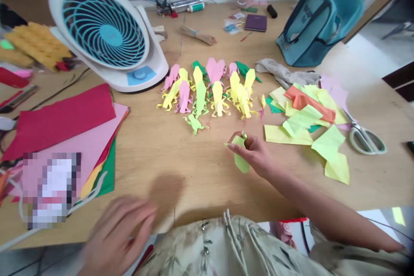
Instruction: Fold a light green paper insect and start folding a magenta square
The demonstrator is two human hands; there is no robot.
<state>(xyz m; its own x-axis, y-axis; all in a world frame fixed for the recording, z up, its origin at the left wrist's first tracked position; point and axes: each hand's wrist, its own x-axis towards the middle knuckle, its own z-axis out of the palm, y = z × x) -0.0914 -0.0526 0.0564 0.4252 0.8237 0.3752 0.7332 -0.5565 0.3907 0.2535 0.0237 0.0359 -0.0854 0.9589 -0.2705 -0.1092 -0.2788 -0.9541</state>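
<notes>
My right hand [254, 152] is closed on a light green folded paper figure [239, 155], held just above the wooden table [194, 172]. Beyond it stands a cluster of folded paper figures [210, 90] in yellow, pink and green, and one green figure [194, 123] lies apart in front of them. My left hand [118, 235] is blurred at the near table edge, fingers spread, with nothing in it.
A white and blue fan [106, 30] stands at the back left. Coloured paper sheets [64, 125] lie on the left. Paper scraps [310, 125] and scissors [365, 138] lie on the right. A teal bag [317, 26] sits at the back right.
</notes>
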